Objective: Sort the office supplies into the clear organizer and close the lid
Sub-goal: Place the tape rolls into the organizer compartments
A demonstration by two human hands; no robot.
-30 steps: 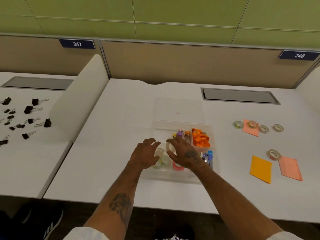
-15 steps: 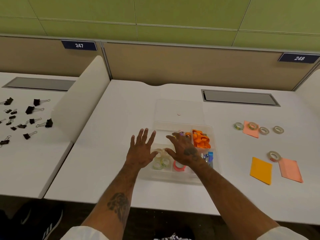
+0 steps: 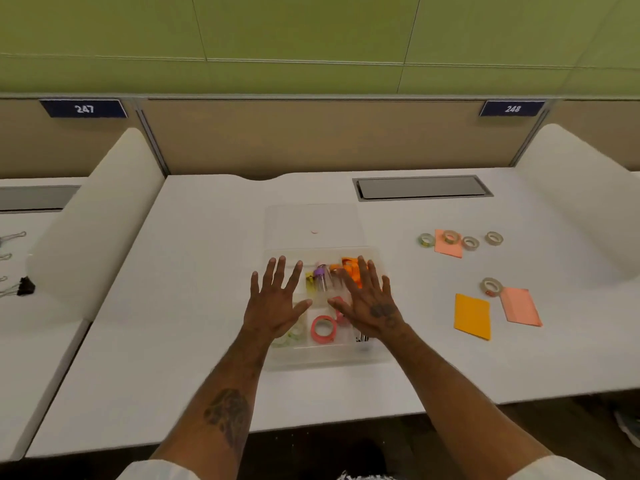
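The clear organizer [image 3: 329,356] sits mid-desk with its clear lid [image 3: 313,223] lying open flat behind it. Inside I see a pink tape roll [image 3: 324,328], orange pieces [image 3: 349,266] and a purple-capped item [image 3: 321,273]. My left hand [image 3: 277,303] hovers flat over the organizer's left side, fingers spread, holding nothing. My right hand [image 3: 369,306] is spread flat over the right side, also holding nothing. On the desk to the right lie several tape rolls [image 3: 426,240], another tape roll [image 3: 491,286], an orange note pad [image 3: 472,316] and two pink note pads [image 3: 520,306].
White curved dividers [image 3: 97,216] bound the desk on both sides. A grey cable hatch [image 3: 422,188] is set in the desk behind the organizer. Black binder clips [image 3: 25,286] lie on the neighbouring desk at left. The desk's front edge runs below my forearms.
Both hands rose from inside the organizer and spread flat above it; the right hand slid to the right side. The camera view tilted and shifted right.
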